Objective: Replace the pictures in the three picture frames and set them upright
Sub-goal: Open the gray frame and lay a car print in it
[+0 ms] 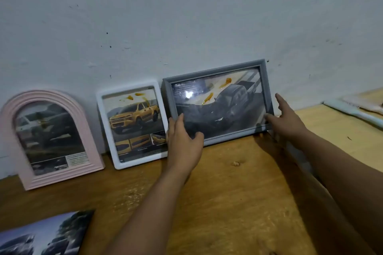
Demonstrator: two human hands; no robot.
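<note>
Three frames lean upright against the wall on a wooden table [228, 192]. A pink arched frame [12, 130] stands at the left, with a dark car picture in it. Beside it a white frame [105, 130] shows a yellow pickup. A grey frame [215, 70] in landscape format, with a dark truck picture, stands at the right. My left hand [182, 143] touches the grey frame's lower left corner, fingers relaxed. My right hand [288, 118] rests at its lower right corner, fingers extended along the edge.
A loose car picture [41, 234] lies flat at the table's front left. At the far right a lighter wooden surface [331, 130] carries a pale rolled item [352, 113]. The white wall [186, 16] rises right behind the frames.
</note>
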